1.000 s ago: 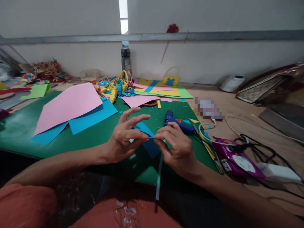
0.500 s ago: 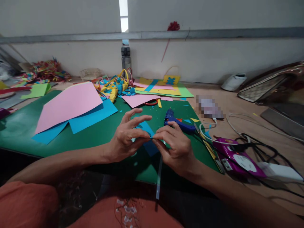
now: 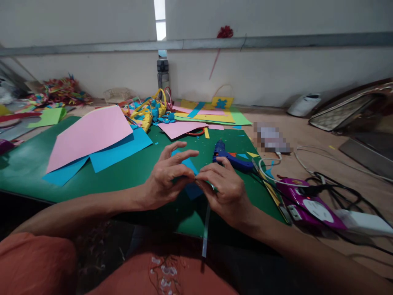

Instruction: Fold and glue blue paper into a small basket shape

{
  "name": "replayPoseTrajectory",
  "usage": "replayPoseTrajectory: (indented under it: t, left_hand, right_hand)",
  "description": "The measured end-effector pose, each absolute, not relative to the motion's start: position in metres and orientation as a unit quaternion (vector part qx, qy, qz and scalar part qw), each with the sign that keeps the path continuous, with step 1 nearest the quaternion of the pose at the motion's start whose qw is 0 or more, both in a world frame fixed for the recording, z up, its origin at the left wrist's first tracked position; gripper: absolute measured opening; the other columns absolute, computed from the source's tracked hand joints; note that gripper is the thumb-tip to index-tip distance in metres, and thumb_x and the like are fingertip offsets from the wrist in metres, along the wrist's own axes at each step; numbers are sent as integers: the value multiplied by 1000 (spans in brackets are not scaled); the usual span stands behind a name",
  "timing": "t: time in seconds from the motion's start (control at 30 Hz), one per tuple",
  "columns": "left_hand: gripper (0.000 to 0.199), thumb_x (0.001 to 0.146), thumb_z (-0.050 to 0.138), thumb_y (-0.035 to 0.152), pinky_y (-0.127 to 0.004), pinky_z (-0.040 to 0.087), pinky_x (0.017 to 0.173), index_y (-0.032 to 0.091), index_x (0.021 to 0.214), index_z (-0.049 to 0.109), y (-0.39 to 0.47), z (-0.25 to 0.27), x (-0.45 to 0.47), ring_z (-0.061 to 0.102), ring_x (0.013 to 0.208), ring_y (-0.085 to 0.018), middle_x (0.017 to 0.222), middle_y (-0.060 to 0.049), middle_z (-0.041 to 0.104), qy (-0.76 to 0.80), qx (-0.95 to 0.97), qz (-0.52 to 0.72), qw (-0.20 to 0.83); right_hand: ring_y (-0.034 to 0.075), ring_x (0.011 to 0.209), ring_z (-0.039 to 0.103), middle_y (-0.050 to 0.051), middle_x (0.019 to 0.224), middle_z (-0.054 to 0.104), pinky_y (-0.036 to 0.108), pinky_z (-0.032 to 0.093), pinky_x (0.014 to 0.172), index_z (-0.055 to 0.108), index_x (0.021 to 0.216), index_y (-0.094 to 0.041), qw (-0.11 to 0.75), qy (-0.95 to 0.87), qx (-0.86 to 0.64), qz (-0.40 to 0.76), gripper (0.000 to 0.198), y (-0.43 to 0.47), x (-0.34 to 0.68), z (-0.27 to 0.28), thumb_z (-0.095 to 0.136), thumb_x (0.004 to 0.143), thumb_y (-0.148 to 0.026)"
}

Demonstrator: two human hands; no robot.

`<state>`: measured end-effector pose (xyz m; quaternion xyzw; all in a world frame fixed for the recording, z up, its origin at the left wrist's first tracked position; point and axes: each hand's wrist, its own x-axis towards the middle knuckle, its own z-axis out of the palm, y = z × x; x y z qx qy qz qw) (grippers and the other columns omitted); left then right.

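1. My left hand (image 3: 164, 177) is pinching with thumb and index fingertip, while its other fingers are standing lifted and spread. My right hand (image 3: 225, 190) is meeting it tip to tip, thumb and index pressed together and the rest curling loosely.
2. Between those fingertips I am gripping a tiny piece (image 3: 195, 178); my skin is covering nearly all of it, so I cannot tell its shape or colour. It is sitting above the green mat (image 3: 76, 186), roughly midway between my wrists.
3. Just beyond and beneath the pinch, a blue paper strip (image 3: 188, 163) is showing, partly hidden by my fingers; whether it is joining the tiny piece, I cannot tell.
4. I am judging any paper here as very light, thin and easily creased, so the extreme edges are offering the best hold, with soft pressure from the pads.
5. A translucent stick (image 3: 206, 235) is hanging below my right hand, past the mat's near edge; its upper end is disappearing behind my fingers. It is looking smooth and perhaps slippery, better taken mid-length.
6. The blue hot-glue gun (image 3: 238, 163) is lying just beyond my right hand. Red-handled scissors (image 3: 198, 133) are lying partly under a pink offcut (image 3: 179, 129).
7. To my left, a pink sheet (image 3: 92, 137) is overlapping blue sheets (image 3: 121, 151).
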<state>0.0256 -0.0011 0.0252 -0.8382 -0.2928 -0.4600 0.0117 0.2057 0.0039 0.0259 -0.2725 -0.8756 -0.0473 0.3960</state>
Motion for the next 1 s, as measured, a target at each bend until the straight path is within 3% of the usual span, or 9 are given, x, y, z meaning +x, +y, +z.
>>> replayPoseTrajectory:
  t: [0.37, 0.77, 1.0]
  left_hand:
    - [8, 83, 56, 16, -50, 39, 96, 19, 78, 62, 1, 22, 23, 38, 124, -24, 118, -10, 60, -289, -848, -443, 29]
    - [4, 78, 63, 16, -48, 38, 97, 16, 75, 61, 3, 28, 19, 47, 117, -24, 112, -12, 64, -302, -834, -462, 12]
    - [6, 76, 66, 14, -38, 45, 82, 17, 73, 61, 4, 30, 16, 56, 86, -17, 85, -5, 70, -282, -817, -502, -36]
  right_hand:
    - [14, 68, 59, 2, 71, 64, 41, 38, 86, 56, 74, -18, 388, -879, -271, -49, 12, 3, 206, 28, 51, 83, -12]
    - [14, 67, 59, 1, 69, 63, 40, 37, 87, 55, 75, -18, 404, -870, -274, -69, 10, 3, 208, 29, 52, 83, -12]
    - [14, 68, 60, 1, 69, 63, 41, 36, 88, 56, 75, -18, 414, -864, -281, -56, 9, 3, 210, 31, 54, 83, -13]
